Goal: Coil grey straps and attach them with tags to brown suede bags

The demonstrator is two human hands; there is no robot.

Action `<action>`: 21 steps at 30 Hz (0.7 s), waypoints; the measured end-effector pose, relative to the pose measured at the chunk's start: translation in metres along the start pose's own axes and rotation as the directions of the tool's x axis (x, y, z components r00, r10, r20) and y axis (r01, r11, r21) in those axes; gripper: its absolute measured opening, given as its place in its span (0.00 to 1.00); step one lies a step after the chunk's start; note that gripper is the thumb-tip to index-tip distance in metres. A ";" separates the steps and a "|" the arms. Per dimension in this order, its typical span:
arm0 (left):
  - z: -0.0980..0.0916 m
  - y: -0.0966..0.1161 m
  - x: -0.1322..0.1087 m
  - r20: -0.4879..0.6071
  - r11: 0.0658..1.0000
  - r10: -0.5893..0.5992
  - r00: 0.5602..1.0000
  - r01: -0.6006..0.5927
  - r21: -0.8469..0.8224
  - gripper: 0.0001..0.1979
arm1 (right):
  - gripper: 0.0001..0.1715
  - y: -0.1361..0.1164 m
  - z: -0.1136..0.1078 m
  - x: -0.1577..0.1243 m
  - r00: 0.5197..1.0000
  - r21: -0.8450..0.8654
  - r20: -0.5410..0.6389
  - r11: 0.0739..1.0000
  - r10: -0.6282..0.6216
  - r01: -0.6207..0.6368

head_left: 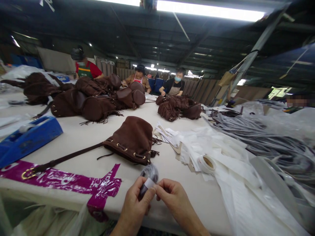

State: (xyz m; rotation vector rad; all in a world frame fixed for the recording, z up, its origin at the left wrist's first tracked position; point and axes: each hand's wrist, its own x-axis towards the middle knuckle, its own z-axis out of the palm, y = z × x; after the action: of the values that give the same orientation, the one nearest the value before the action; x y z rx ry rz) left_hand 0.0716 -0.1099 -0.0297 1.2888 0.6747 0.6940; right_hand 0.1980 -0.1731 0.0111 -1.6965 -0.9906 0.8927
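Observation:
My left hand [137, 200] is closed around a coiled strap [150, 171], which looks wrapped in clear plastic and has a white band [149, 183] around its middle. My right hand [172, 196] is pinched at the band's right end, touching my left thumb. What lies between the right fingertips is mostly hidden. Just beyond the hands, a dark brown drawstring bag [131, 136] with fringes lies on the white table [81, 131]. Its long brown strap [73, 154] stretches left to a gold buckle [29, 173].
A blue tape dispenser [31, 136] stands at left, near purple printed tape [66, 180] along the table edge. To the right are a tape roll [206, 164], white sheets [228, 170] and plastic-wrapped straps [265, 137]. Brown bags [98, 98] are heaped behind; several people work beyond.

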 end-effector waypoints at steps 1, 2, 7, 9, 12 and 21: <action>0.000 0.000 0.001 -0.013 1.000 -0.020 1.000 0.019 -0.010 0.23 | 0.19 0.001 -0.002 0.000 0.999 0.037 0.038 0.999 0.015 -0.016; 0.000 0.002 0.001 -0.026 0.999 -0.042 0.999 0.041 -0.023 0.22 | 0.17 0.002 -0.004 0.000 0.996 0.077 0.079 0.996 0.036 -0.042; -0.002 0.016 0.000 0.003 0.991 -0.129 0.992 0.129 -0.025 0.24 | 0.23 0.007 -0.008 0.000 0.992 0.193 0.100 0.977 0.070 -0.089; -0.003 0.019 -0.002 0.007 0.989 -0.145 0.989 0.145 -0.008 0.26 | 0.20 0.007 -0.003 0.000 0.998 0.204 0.066 0.978 0.017 -0.030; -0.005 0.017 -0.004 -0.007 0.988 -0.156 0.988 0.156 0.019 0.29 | 0.17 0.005 0.006 0.000 0.998 0.224 0.057 0.975 0.004 -0.016; -0.001 0.010 -0.009 -0.053 0.991 -0.106 0.993 0.110 0.074 0.35 | 0.20 0.014 0.018 -0.005 0.984 0.221 -0.175 0.972 -0.040 0.079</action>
State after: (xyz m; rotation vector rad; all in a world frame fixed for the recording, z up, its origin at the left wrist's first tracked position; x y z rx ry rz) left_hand 0.0642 -0.1144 -0.0200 1.2987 0.8115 0.6174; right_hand 0.1830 -0.1744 -0.0072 -1.5130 -0.7893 0.7772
